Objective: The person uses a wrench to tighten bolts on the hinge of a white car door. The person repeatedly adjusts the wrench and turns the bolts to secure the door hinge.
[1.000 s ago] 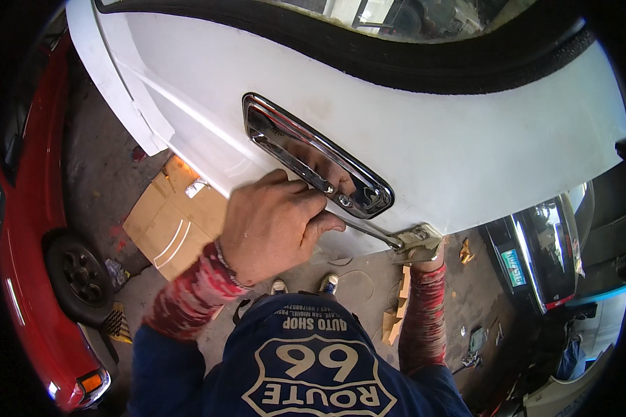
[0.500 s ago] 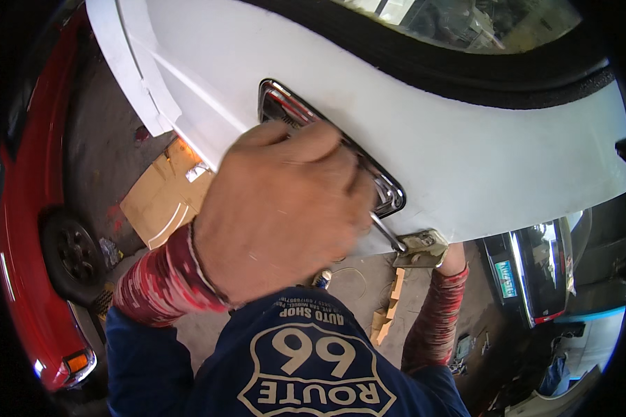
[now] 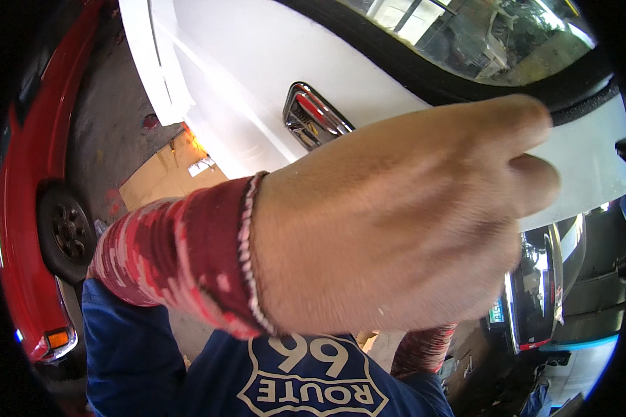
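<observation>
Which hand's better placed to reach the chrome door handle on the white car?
Left, probably. The left hand is raised before the white car door, beside the chrome door handle in view. The right hand is hidden behind it; only its red sleeve shows, lower down.

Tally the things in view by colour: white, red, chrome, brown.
White: 1, the car door
Red: 2, the red car and the sleeve of the left hand
Chrome: 1, the door handle
Brown: 1, the cardboard
Total: 5
</observation>
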{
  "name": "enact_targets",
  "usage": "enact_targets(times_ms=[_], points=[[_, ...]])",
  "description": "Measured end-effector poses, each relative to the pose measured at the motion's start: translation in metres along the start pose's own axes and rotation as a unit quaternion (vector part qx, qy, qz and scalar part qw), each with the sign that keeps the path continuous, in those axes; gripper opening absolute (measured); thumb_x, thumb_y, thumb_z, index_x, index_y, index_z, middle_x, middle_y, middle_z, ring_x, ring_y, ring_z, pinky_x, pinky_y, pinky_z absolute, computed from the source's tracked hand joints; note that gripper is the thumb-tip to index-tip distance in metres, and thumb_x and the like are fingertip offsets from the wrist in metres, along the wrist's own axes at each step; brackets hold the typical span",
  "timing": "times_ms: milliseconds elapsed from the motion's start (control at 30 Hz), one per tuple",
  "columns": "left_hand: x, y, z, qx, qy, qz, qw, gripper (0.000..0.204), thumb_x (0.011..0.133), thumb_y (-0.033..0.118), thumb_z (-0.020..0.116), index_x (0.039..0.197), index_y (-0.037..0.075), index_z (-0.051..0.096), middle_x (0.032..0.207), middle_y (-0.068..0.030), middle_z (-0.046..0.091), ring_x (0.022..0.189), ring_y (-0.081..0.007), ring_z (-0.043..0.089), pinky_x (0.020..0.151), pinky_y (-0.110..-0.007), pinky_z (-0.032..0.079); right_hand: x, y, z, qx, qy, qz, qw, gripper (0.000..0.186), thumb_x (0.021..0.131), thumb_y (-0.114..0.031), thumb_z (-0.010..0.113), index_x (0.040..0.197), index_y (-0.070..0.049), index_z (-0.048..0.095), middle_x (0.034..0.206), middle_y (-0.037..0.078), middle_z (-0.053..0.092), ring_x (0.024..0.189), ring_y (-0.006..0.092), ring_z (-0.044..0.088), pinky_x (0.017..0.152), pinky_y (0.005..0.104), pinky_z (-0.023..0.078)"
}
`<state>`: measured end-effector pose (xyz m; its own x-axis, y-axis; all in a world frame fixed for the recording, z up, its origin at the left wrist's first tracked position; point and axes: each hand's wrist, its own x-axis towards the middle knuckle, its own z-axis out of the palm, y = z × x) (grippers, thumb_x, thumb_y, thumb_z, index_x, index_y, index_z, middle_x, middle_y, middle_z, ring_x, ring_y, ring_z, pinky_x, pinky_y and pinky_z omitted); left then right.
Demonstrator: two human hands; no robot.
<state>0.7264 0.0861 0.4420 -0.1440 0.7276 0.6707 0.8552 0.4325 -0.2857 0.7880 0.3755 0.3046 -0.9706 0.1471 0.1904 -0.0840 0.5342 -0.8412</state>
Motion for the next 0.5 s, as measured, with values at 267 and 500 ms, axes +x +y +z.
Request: enact_targets(times_ms=[267, 500], points=[[-0.089, -0.003, 0.041, -0.295, -0.068, -0.21, 0.929, 0.016, 0.087, 0.021, 0.069, 0.088, 0.007, 0.063, 0.075, -0.0025, 0.066, 0.07, -0.0165, 0.062, 0.086, -0.04, 0.046, -0.01, 0.013, -0.001, -0.06, -0.014, -0.039, 0.997, 0.038, 0.087, -0.004, 0.06, 0.123, 0.007, 0.057, 0.122, 0.017, 0.062, 0.112, 0.0271, 0.058, 0.099, 0.0369, 0.043], [-0.13, 0.087, 0.122, -0.708, 0.003, -0.364, 0.605, 0.01, 0.095, 0.008, 0.061, 0.096, -0.003, 0.06, 0.072, -0.0085, 0.066, 0.061, -0.0124, 0.065, 0.055, -0.026, 0.05, -0.028, 0.069, 0.03, 0.077, 0.035, -0.037, 0.996, 0.036, 0.086, -0.003, 0.063, 0.12, 0.006, 0.059, 0.117, 0.014, 0.064, 0.109, 0.0237, 0.06, 0.096, 0.0364, 0.045]])
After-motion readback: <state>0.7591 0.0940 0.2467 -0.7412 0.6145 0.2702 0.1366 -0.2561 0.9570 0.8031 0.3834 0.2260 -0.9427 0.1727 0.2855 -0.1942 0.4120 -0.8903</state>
